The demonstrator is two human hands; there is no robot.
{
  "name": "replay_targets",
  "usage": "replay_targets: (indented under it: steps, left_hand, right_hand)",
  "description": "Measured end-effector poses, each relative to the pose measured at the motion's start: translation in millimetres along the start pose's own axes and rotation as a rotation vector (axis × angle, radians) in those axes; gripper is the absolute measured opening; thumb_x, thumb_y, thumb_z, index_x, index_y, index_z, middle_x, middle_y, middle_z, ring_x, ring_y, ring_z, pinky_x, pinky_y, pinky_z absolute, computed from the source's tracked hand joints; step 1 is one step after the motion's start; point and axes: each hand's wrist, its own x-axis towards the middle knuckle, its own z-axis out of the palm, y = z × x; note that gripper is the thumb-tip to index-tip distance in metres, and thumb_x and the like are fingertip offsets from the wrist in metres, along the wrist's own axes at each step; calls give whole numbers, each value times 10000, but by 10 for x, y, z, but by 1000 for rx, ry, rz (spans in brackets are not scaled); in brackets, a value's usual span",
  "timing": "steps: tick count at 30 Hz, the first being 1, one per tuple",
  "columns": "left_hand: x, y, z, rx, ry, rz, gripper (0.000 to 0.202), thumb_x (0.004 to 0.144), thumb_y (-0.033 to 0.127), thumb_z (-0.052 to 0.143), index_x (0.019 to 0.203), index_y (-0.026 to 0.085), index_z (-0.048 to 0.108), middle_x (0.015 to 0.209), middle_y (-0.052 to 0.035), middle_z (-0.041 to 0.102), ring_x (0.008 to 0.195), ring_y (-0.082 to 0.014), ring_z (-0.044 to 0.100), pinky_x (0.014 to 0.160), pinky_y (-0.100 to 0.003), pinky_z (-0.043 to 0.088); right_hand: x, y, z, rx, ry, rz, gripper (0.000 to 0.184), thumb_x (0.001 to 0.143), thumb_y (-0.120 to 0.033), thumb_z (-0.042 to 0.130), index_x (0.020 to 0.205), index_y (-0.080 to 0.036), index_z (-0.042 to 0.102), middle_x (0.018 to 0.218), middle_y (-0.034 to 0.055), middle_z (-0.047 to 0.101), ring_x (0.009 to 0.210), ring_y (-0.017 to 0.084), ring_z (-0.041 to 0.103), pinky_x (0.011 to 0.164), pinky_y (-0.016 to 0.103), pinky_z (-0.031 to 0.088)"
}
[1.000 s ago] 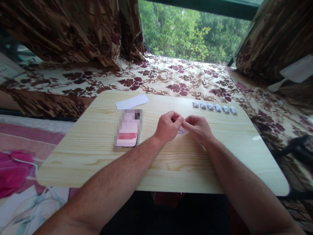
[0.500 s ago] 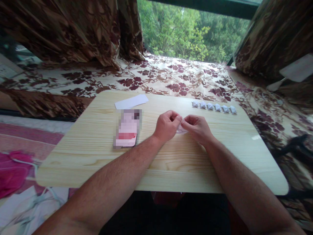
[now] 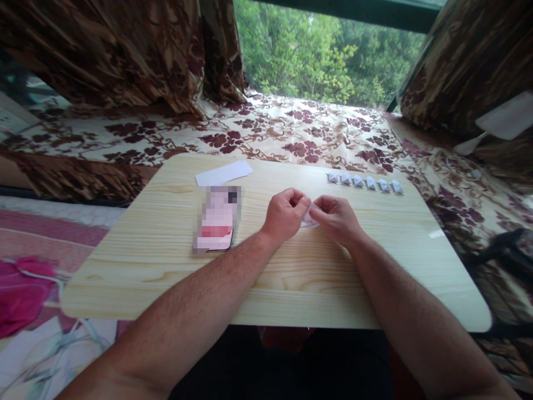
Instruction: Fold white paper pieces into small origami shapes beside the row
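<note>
Grip: left hand point(image 3: 286, 215) and right hand point(image 3: 336, 218) pinch a small pale paper point(image 3: 309, 220); even fingertip pressure should keep its edges aligned.

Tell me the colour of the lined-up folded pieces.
The folded pieces look white, shaded grey; the head view shows them.

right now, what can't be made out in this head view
Thin white paper-like piece: head view, partly hidden by bare left hand and bare right hand.
Pink rectangular phone-like object: head view, surface blurred by pixelation.
Six small white pointed objects: head view, details too small.
</note>
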Motion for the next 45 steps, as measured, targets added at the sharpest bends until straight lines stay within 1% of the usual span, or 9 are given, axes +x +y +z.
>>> replay_targets:
  steps: [3,6,10,16,26,33,40,45]
  left_hand:
    - [3,0,6,-14,2,-13,235,800,371,656,735,145,648,629,6,589,566,-104,502,539,-231,396]
    - [13,-3,6,-31,29,-33,244,791,379,665,725,145,645,626,6,584,564,-105,496,530,-233,389]
    - [20,-10,7,-43,59,-43,244,788,382,666,726,147,643,636,5,588,575,-107,496,535,-234,389]
    - [13,-9,12,-71,36,-40,240,787,382,672,730,150,646,633,5,588,575,-106,494,530,-230,387]
    - [10,23,14,-104,1,-62,243,783,379,679,720,146,648,621,11,582,562,-99,479,524,-230,382]
    - [22,11,6,-136,2,-66,257,781,396,688,720,150,645,610,16,575,551,-96,477,525,-230,382]
    - [9,32,14,-163,-12,-84,225,775,365,687,734,146,655,608,10,580,549,-94,485,517,-225,375]
    - [11,21,18,-193,-47,-79,194,723,315,726,783,141,663,667,-6,628,584,-104,538,549,-231,418]
  right_hand:
    - [0,3,-5,38,-2,3,155,757,-275,627,673,-147,604,596,-25,527,553,93,434,512,243,305]
    - [4,16,-10,71,-12,12,117,734,-255,636,701,-144,620,615,-23,550,562,98,454,519,243,315]
    - [11,38,-10,67,-23,11,88,715,-235,638,717,-148,627,614,-29,550,565,99,455,522,241,310]
    - [6,40,1,41,-4,-4,110,740,-254,627,713,-147,626,616,-25,546,571,102,455,539,249,327]
    - [4,47,-10,22,22,-11,117,736,-267,633,692,-160,611,602,-33,526,555,99,431,529,248,324]
    - [8,44,4,75,47,-15,130,738,-270,653,690,-164,595,601,-38,519,553,96,428,524,245,319]
    - [1,33,-10,69,68,-20,207,758,-349,677,688,-171,598,604,-27,540,551,104,445,528,249,350]
    - [-1,40,-31,64,70,-13,264,758,-413,699,691,-168,625,608,-11,565,555,113,468,528,254,363]
